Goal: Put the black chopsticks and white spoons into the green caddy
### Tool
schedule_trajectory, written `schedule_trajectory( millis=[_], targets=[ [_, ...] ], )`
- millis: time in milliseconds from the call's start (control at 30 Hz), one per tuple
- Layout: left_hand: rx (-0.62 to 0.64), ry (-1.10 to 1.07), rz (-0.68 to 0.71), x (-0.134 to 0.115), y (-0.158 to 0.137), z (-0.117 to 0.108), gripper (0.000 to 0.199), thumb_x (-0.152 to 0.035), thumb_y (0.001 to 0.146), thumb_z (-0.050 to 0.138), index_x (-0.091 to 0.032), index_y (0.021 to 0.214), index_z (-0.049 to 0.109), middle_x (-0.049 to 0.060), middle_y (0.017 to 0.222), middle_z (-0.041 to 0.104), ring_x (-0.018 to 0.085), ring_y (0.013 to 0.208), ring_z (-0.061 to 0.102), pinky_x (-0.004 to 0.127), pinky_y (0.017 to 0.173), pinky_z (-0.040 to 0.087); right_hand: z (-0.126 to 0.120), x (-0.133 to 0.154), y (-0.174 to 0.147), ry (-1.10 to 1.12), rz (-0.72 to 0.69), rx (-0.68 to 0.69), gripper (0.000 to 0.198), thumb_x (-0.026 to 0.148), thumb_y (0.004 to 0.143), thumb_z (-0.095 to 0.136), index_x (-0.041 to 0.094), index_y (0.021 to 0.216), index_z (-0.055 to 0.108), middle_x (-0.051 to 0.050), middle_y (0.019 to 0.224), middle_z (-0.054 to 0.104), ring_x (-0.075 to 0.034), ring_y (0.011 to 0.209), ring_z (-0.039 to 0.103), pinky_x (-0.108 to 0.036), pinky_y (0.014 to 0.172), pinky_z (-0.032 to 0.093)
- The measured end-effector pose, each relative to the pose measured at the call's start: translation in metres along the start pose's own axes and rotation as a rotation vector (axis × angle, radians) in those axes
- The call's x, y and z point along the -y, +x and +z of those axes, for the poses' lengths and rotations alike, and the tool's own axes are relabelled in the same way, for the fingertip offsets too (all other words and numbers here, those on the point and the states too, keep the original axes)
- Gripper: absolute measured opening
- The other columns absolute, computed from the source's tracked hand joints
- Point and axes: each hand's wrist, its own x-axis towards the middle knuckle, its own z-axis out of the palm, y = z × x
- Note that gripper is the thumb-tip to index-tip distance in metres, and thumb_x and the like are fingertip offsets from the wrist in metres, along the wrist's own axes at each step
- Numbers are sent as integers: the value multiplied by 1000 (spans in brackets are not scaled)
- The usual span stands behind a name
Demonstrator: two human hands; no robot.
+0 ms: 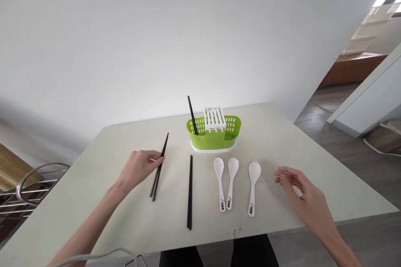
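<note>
My left hand pinches a pair of black chopsticks between thumb and fingers, tilted over the left part of the table. A second pair of black chopsticks lies side by side in the middle. To their right lie three white spoons, bowls pointing away from me. My right hand hovers right of the farthest-right spoon, fingers loosely curled and apart, holding nothing. Behind the spoons stands a green basket with a white slatted rack on top; black chopsticks lean upright in its left compartment.
The pale table meets a white wall at its back edge. A metal rack stands beyond the left edge. A grey cable crosses the near left corner. Grey floor shows to the right.
</note>
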Motion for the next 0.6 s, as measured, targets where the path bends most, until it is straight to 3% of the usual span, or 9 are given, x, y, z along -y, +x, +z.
schedule_trajectory(
  millis=[67,167,233,333,400,467,533,600],
  targets=[
    [30,-217,-28,-12,-2,-5,40,-63,81,70,-25,86,81,3,86,82,29,89,78,32,79,58,10,30,-7,96,-22,94,34,58,100,55,28,112,67,-10,108,77,-27,97,75,-30,67,59],
    [70,-602,-34,-31,-4,-4,47,-62,75,81,-20,95,82,8,97,83,29,96,79,36,94,61,34,73,-22,272,-44,401,33,56,103,54,27,111,68,-9,105,76,-27,98,73,-39,87,60],
    [68,-817,-32,-42,-4,2,48,-58,73,86,-18,98,82,10,101,83,28,98,79,39,99,61,52,96,-32,350,-48,594,34,54,104,54,28,124,67,-9,121,74,-25,103,72,-41,94,58],
    [70,-1019,-55,-54,-3,17,48,-55,73,88,-15,100,82,12,105,82,29,100,79,41,102,62,76,120,-44,479,-5,741,46,56,104,56,31,142,59,-10,138,66,-26,115,68,-43,98,57],
    [70,-1087,-70,-58,-4,28,48,-53,74,88,-15,101,81,12,108,82,30,105,78,42,104,61,88,129,-47,621,50,800,53,62,103,53,28,143,57,-13,135,66,-25,114,69,-41,90,59],
    [68,-1128,-80,-60,-5,39,48,-53,75,87,-15,102,80,13,110,81,30,109,77,43,105,60,97,134,-47,758,120,830,59,70,101,50,24,136,60,-12,118,70,-23,97,73,-33,69,58],
    [74,-1159,-91,-60,-8,47,47,-53,76,87,-15,103,80,13,113,81,29,110,77,43,106,60,103,135,-47,831,206,817,63,76,97,51,21,126,64,-5,92,68,-16,71,68,-24,49,45],
    [89,-1183,-99,-60,-11,54,47,-53,76,87,-15,102,80,12,115,80,29,109,77,42,107,60,105,133,-47,850,277,780,65,79,92,55,21,117,68,3,73,55,-9,50,50,-21,40,30]
  ],
)
